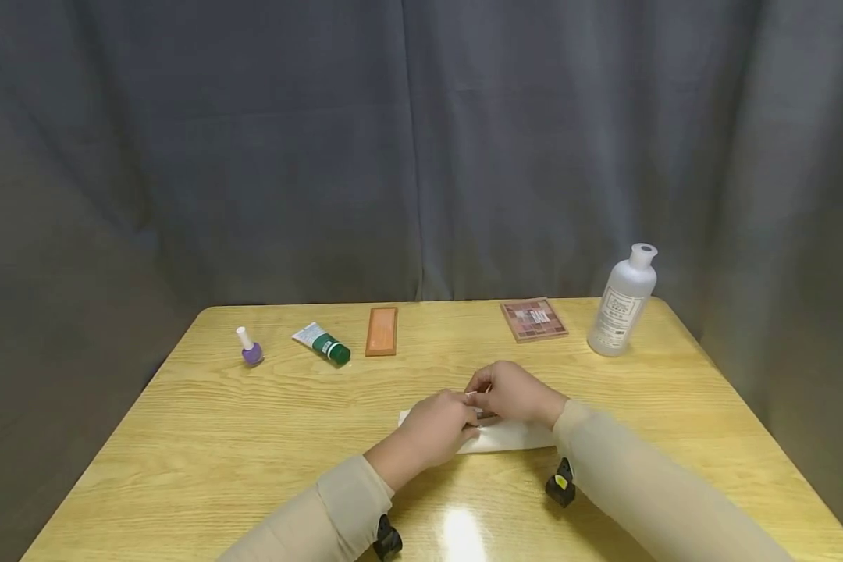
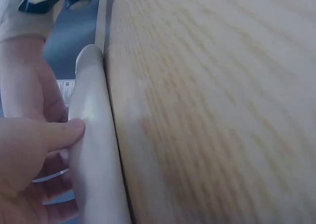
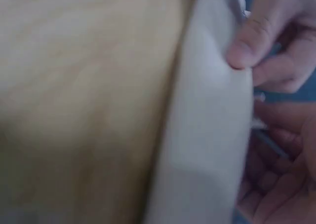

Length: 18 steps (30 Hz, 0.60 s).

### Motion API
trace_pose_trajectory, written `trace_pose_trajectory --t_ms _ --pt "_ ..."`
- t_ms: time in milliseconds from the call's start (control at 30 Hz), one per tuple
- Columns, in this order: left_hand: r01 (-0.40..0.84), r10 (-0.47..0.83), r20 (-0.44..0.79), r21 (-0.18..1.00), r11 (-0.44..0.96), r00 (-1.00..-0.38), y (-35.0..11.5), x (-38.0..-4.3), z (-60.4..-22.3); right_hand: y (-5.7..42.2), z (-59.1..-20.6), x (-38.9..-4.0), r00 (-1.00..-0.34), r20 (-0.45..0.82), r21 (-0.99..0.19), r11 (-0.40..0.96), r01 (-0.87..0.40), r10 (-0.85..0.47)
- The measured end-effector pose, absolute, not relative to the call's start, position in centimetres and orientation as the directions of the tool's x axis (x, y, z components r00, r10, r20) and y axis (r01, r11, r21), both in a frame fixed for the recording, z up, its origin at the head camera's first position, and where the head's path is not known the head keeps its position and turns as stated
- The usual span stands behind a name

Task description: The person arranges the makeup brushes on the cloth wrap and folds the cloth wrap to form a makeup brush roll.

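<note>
An off-white soft pouch (image 1: 509, 439) lies on the table in front of me, its long side facing me. My left hand (image 1: 432, 428) pinches its upper edge, the thumb (image 2: 69, 131) on the near face and the other fingers behind. Close beside it, my right hand (image 1: 516, 393) bends over the same edge with curled fingers, thumb and forefinger meeting at the pouch's top. In the right wrist view the near face of the pouch (image 3: 202, 125) shows, with the right hand (image 3: 289, 179) behind its edge. What lies inside the pouch is hidden.
On the wooden table (image 1: 183, 445) stand a purple nail polish bottle (image 1: 252, 353) and a tall translucent bottle (image 1: 618, 312). A green and white tube (image 1: 326, 343), an orange-brown rectangular case (image 1: 382, 332) and a square eyeshadow palette (image 1: 534, 320) lie toward the back. A dark curtain (image 1: 309, 156) hangs behind.
</note>
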<state>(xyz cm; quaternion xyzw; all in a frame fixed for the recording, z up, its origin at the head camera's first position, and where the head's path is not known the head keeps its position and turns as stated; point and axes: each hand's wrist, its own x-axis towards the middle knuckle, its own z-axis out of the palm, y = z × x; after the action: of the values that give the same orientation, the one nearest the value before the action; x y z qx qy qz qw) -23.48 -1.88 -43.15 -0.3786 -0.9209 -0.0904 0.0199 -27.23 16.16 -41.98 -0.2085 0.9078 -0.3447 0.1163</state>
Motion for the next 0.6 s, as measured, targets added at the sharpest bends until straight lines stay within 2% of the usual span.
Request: trace_pose_trajectory --t_ms 133,300,467,600 --pt "0.674 0.656 0.159 0.111 0.73 -0.737 -2.0 -23.3 -43.1 16.6 -42.5 -25.9 -0.851 0.015 -0.666 0.63 -0.4 -0.525" --pt "0.665 0.644 0.215 0.031 0.746 -0.734 -2.0 -22.9 -42.9 16.9 -42.5 -24.9 -0.828 0.063 -0.631 0.621 -0.465 -0.557" --pt "0.653 0.644 0.203 -0.03 0.757 -0.737 -1.7 -22.7 -43.1 16.9 -42.4 -23.9 -0.804 0.079 -0.6 0.616 -0.51 -0.589" --pt "0.647 0.638 0.188 -0.021 0.762 -0.746 -1.5 -22.7 -43.2 16.7 -42.5 -23.3 -0.787 0.126 -0.548 0.619 -0.563 -0.604"
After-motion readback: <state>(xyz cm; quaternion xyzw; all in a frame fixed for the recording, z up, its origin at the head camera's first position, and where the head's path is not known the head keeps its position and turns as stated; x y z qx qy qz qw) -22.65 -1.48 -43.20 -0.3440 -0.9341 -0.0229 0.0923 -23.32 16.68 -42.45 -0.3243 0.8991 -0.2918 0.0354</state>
